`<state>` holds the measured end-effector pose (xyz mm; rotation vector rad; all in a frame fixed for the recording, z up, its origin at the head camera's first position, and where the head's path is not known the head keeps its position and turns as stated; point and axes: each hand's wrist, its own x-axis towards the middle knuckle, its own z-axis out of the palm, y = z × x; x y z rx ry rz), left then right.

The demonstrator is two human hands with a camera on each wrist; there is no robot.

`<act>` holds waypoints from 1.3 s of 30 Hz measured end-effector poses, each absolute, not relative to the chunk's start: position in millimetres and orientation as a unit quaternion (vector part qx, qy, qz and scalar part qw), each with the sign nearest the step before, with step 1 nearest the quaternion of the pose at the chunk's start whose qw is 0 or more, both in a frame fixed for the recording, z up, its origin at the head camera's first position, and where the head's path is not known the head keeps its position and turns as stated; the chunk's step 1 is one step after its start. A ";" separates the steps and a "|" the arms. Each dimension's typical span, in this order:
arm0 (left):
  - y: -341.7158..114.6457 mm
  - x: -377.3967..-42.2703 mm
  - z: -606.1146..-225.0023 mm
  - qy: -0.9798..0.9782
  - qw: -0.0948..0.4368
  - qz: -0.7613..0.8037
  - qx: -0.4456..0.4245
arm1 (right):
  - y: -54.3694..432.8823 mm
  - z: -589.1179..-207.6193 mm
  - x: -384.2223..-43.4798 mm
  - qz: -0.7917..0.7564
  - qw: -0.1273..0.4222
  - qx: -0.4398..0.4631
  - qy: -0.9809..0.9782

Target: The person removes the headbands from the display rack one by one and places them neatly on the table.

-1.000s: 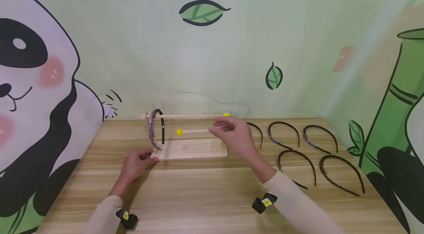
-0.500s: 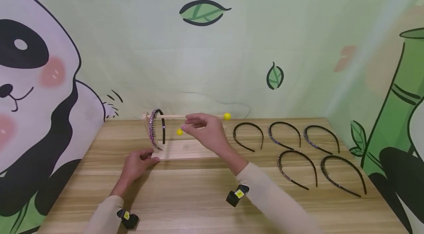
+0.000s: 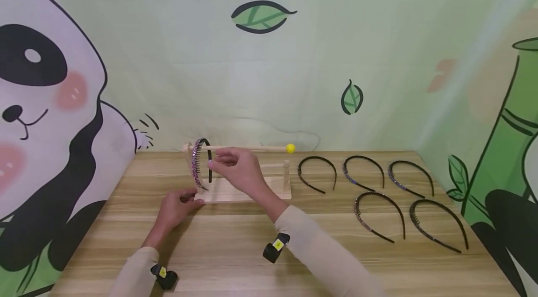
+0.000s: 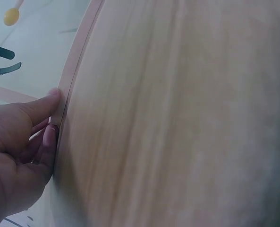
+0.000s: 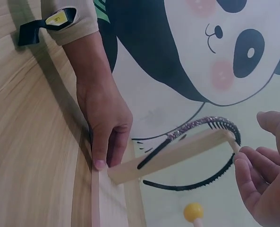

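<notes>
A wooden stand (image 3: 275, 188) with two horizontal rods stands at the back of the table. Its upper rod (image 3: 260, 148) ends in a yellow ball (image 3: 290, 148). A glittery purple and black toothed headband (image 3: 195, 164) hangs on this rod near the left post. My left hand (image 3: 174, 209) holds the left end of the stand's base; in the left wrist view its thumb and fingers (image 4: 49, 146) are at the edge. My right hand (image 3: 237, 168) is beside the headband, fingers loosely bent. In the right wrist view no object shows between thumb and fingers; contact with the headband is unclear.
On the right of the table lie several headbands, including a dark one (image 3: 299, 173) near the stand and a larger one (image 3: 464, 231) at the front right. A printed cloth with a panda (image 3: 75, 133) rises behind the table.
My right hand has moved left along the stand, from the right end of the lower rod to the hanging headband, and now hides the lower yellow ball. My left hand keeps its place.
</notes>
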<state>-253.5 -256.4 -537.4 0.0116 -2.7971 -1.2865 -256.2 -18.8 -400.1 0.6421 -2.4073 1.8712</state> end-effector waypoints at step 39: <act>-259.1 -254.1 -538.1 -0.906 0.035 -0.423 -0.003 | -72.0 -403.6 -265.8 0.672 -0.037 0.085 -0.735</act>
